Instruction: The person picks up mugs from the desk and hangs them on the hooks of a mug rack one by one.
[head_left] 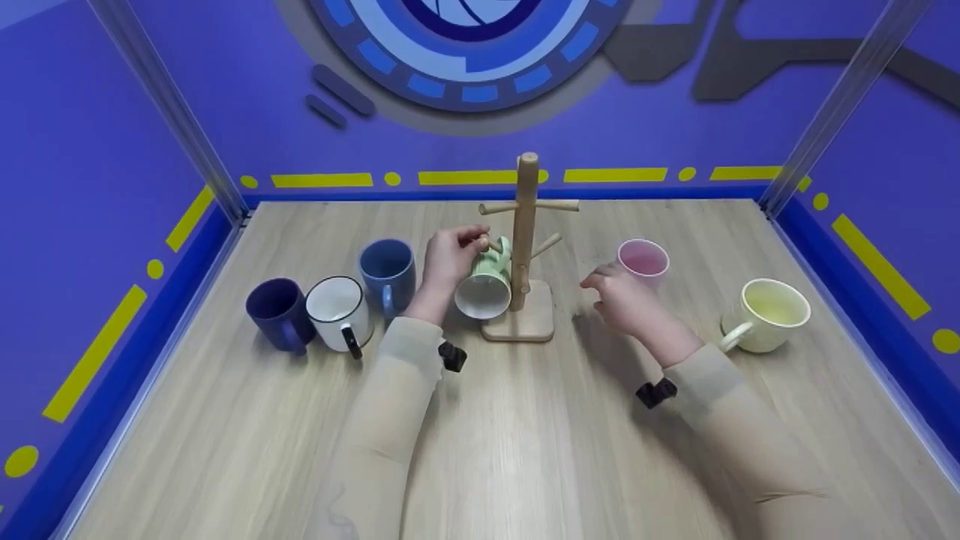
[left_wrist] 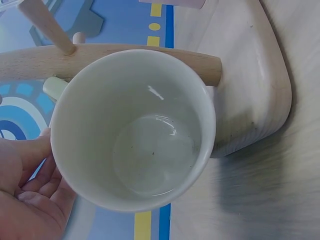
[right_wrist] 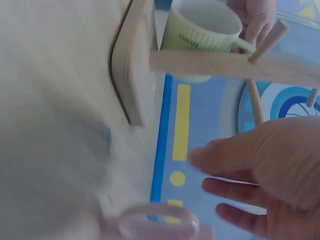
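Note:
A pale green mug (head_left: 493, 264) hangs by its handle near a lower left peg of the wooden mug rack (head_left: 527, 217), its mouth tilted toward me. Beside its handle and the peg tip is my left hand (head_left: 448, 259), fingers loosely bent; the mug (left_wrist: 132, 130) partly hides the fingertips in the left wrist view. My right hand (head_left: 626, 301) is in the air right of the rack, near a pink mug (head_left: 643, 259). In the right wrist view its fingers (right_wrist: 235, 190) are apart and hold nothing, with the pink mug's handle (right_wrist: 160, 220) below.
To the left stand a dark blue mug (head_left: 279, 315), a white mug with a black handle (head_left: 337, 311) and a blue mug (head_left: 388, 274). A pale yellow mug (head_left: 765, 315) stands at the right. Blue panels (head_left: 450, 150) enclose the wooden table (head_left: 495, 450) at back and sides.

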